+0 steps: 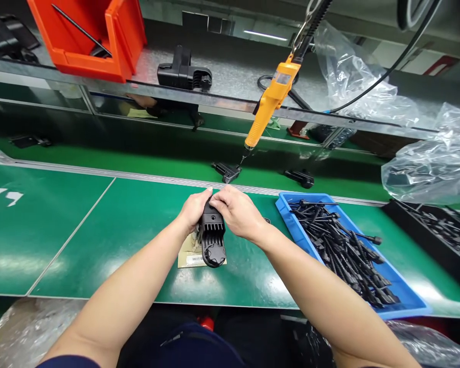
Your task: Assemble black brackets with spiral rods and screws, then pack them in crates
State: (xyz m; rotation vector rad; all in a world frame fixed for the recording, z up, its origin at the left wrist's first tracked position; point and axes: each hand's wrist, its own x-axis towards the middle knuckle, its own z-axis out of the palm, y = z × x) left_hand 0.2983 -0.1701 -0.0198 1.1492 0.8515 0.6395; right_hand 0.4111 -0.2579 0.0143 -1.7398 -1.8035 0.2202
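Black ribbed part (212,240) pinched between left hand (193,208), right hand (237,212) fingers.

Single view, worn on the head, looking forward and down from above and behind the left hand (193,208) and right hand (237,212). Close in on both, forearms running up from the bottom edge. Beyond the hands, a green bench (99,230); farther off, a conveyor belt (138,153) and shelf (230,76).
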